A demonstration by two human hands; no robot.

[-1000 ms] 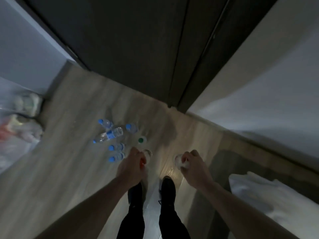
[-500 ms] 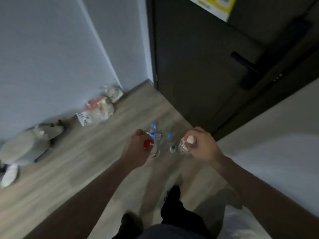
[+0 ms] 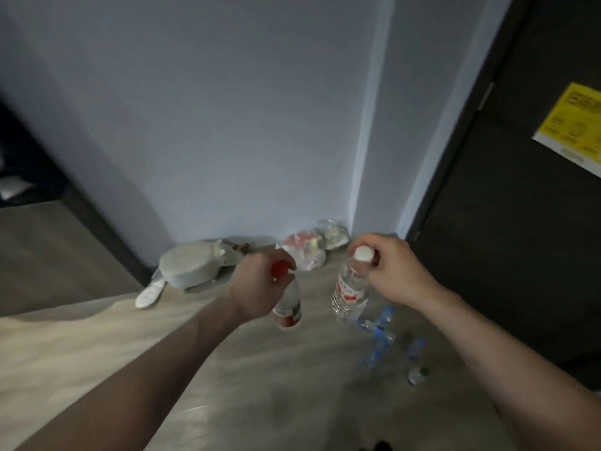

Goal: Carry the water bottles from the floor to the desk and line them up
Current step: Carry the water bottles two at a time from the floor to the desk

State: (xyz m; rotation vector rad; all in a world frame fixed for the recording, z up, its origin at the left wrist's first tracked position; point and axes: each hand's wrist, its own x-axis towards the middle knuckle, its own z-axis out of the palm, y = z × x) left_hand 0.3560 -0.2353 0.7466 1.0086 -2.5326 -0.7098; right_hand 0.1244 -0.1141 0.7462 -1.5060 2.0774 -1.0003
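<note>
hanging by their necks, a red-capped bottle (image 3: 287,301) is pinched in the left hand (image 3: 260,284) and a white-capped bottle (image 3: 351,288) in the right hand (image 3: 393,275), fingers curled round each cap. both should be kept upright, unswung. more bottles (image 3: 387,340) are left on the floor (image 3: 227,385).

In my left hand (image 3: 260,281) hangs a clear bottle (image 3: 287,307) with a red cap and red-and-white label, in my right hand (image 3: 390,271) a white-capped bottle (image 3: 349,292) with a red-printed label, above blue-capped bottles (image 3: 380,336) on pale wood-grain floor (image 3: 97,346).
</note>
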